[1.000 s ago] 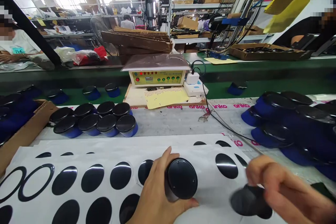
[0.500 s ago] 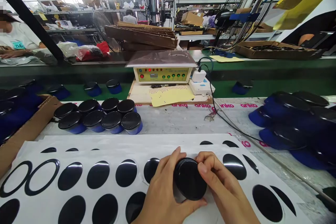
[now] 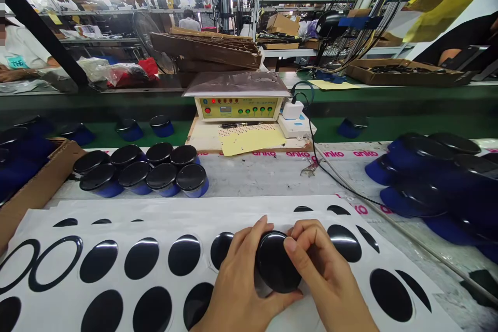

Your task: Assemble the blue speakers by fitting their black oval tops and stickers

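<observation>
Left hand (image 3: 239,288): I'm gripping this black-topped piece (image 3: 278,264), top seemingly on!
Right hand (image 3: 324,270): pinching its rim.
Sheet (image 3: 50,303): discs (image 3: 181,256) left.

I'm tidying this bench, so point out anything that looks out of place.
A crumpled-looking scrap lies on the bench covering near the grey cable, like stray litter; I can't tell its material. The round black-topped piece between the left hand and right hand shows nothing odd.
</observation>
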{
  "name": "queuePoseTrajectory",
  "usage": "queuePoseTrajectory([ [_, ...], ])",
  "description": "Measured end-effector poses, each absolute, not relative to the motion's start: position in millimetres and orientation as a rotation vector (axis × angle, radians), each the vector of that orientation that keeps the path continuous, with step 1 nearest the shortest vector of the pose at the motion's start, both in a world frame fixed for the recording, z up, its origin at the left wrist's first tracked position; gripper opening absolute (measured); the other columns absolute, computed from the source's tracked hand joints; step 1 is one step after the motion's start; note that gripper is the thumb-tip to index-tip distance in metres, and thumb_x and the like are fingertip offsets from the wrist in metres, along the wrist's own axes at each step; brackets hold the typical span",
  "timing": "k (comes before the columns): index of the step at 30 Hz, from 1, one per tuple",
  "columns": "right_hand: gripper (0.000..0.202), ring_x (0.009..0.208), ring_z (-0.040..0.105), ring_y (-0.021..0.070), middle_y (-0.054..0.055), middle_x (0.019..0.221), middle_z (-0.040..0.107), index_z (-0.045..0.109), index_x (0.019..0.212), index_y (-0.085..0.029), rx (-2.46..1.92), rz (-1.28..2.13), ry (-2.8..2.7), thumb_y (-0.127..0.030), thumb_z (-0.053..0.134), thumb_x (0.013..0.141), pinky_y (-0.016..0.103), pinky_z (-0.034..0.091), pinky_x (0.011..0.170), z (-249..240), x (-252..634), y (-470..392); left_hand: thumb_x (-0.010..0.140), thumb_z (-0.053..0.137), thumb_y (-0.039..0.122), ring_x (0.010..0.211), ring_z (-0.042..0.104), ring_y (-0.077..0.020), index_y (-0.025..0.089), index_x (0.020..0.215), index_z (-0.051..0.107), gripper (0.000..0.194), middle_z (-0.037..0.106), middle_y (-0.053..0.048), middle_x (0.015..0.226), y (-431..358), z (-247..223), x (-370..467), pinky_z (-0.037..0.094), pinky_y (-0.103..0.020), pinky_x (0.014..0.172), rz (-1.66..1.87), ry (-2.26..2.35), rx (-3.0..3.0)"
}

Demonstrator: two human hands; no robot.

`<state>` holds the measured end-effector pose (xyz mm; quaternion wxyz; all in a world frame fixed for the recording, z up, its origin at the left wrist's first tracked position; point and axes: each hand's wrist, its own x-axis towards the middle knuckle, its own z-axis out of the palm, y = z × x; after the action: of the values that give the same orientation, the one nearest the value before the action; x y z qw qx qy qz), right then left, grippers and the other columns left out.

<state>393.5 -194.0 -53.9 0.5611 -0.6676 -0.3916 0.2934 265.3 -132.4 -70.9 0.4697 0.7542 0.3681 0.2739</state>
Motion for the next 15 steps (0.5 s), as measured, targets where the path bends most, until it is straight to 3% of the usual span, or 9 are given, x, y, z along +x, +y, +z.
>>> queuePoseTrajectory([
  [4, 0.026, 0.077, 0.051, 0.0148, 0.0, 0.082, 0.049, 0.046, 0.073, -0.022, -1.604, 0.606, -0.921, -0.039, 0.05, 0.091, 0.025, 0.043, 0.07, -51.4, 388.9, -193.3, 0.058, 0.083, 0.019, 0.122, 0.05, -0.0272, 0.031, 0.131, 0.043, 0.085, 0.057, -0.003, 0.127, -131.5, -69.5, 265.3, 0.044, -0.049, 0.103, 0.665, 0.895, 1.847],
  [15, 0.025, 0.077, 0.049, 0.0147, -0.001, 0.081, 0.046, 0.043, 0.074, -0.023, -1.653, 0.524, -0.936, -0.037, 0.046, 0.094, 0.027, 0.039, 0.072, -50.3, 382.6, -193.0, 0.06, 0.079, 0.016, 0.12, 0.052, -0.0233, 0.033, 0.132, 0.041, 0.083, 0.059, 0.001, 0.127, -132.8, -69.7, 265.5, 0.046, -0.041, 0.101, 0.739, 0.887, 1.887],
])
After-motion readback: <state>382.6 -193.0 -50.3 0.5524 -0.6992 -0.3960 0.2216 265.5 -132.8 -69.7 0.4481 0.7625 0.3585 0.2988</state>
